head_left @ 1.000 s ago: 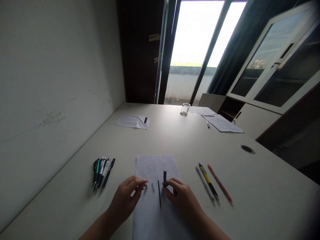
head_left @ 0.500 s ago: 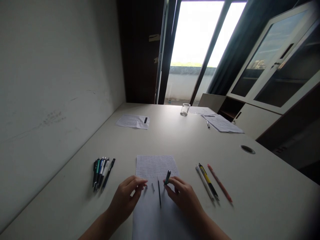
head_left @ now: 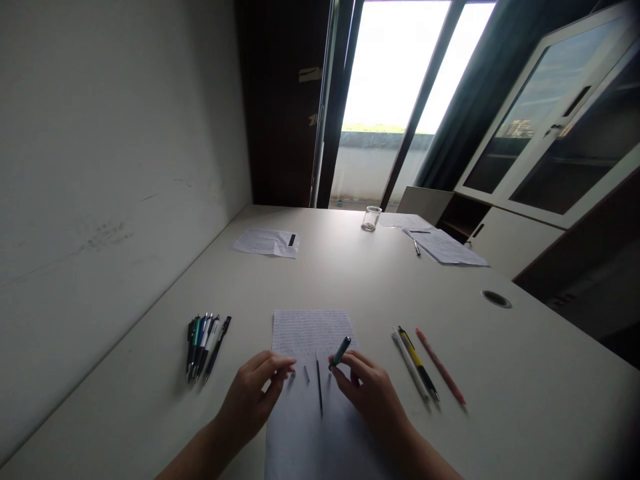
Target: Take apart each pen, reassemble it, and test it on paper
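My right hand (head_left: 367, 383) pinches a teal pen barrel (head_left: 342, 350) with a dark upper end, tilted above the printed paper (head_left: 313, 327). Between my hands a slim dark pen refill (head_left: 319, 387) lies lengthwise on the sheet. Just left of the refill is a small spring-like piece (head_left: 307, 374). My left hand (head_left: 255, 390) is closed, thumb and fingers together, over the sheet's left edge. A tiny pen part (head_left: 293, 375) shows at its fingertips; what exactly it is, and whether it is gripped, is unclear.
Several pens (head_left: 203, 350) lie bunched at the left. On the right are a white pen (head_left: 410, 365), a yellow and black pen (head_left: 419, 363) and a red pen (head_left: 440, 367). Farther back stand a glass (head_left: 371, 219), papers (head_left: 445, 245) and a folded sheet (head_left: 267, 243).
The teal barrel in my right hand has tipped further to the right, showing more of its side. My left hand, the refill and the spring-like piece stay nearly in place.
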Tool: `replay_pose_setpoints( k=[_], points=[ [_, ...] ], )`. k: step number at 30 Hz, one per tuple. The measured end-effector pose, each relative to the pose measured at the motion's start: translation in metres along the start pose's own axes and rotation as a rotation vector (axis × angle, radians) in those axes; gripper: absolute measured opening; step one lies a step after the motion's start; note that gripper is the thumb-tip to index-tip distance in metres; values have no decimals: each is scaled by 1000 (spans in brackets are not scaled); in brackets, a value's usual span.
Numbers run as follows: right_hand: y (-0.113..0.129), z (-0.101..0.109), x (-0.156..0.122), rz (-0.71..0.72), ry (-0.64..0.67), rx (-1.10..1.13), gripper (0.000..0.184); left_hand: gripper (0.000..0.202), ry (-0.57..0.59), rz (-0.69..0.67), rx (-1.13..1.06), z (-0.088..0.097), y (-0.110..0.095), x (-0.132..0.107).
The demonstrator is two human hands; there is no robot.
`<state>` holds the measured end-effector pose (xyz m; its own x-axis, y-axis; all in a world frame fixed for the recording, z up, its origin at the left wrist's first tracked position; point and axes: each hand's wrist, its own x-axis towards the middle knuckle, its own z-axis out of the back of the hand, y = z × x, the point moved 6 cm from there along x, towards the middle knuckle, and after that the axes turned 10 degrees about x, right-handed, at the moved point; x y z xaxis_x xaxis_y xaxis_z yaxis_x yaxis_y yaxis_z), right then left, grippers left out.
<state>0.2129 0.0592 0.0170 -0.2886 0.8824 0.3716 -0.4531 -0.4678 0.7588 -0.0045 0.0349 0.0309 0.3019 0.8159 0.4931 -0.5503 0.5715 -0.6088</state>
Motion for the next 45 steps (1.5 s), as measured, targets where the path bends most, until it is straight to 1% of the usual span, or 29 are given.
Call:
replay_pose_setpoints(
  k=[6, 10, 14, 18, 20, 24, 26, 30, 32, 45],
  points=[
    [1, 6, -1, 18, -77, 27, 16, 24, 2, 0, -4, 0, 0, 0],
    [-1, 6, -3, 46, -97, 16, 15, 25, 1, 1, -7, -1, 1, -1],
    [5, 4, -5, 99, -45, -4, 15, 27, 7, 10, -18, -2, 3, -1],
    [14, 0, -5, 169, 7, -52, 19, 33, -27, -8, -23, -2, 3, -1],
    [15, -1, -5, 192, 24, -88, 20, 38, -40, -16, -26, -2, 3, -1],
    [13, -4, -7, 209, 57, -160, 21, 44, -16, 20, -35, -3, 5, -2],
    [13, -5, -8, 227, 61, -188, 21, 41, -4, 29, -49, -4, 6, -2],
    [17, -4, -9, 277, 28, -201, 21, 27, 28, -13, -55, -5, 5, 0],
    [18, -3, -9, 290, 16, -204, 20, 23, 36, -17, -45, -5, 5, 1],
    [18, 7, -7, 308, 19, -278, 21, 18, 14, 7, -21, -2, 4, 2]
  ],
)
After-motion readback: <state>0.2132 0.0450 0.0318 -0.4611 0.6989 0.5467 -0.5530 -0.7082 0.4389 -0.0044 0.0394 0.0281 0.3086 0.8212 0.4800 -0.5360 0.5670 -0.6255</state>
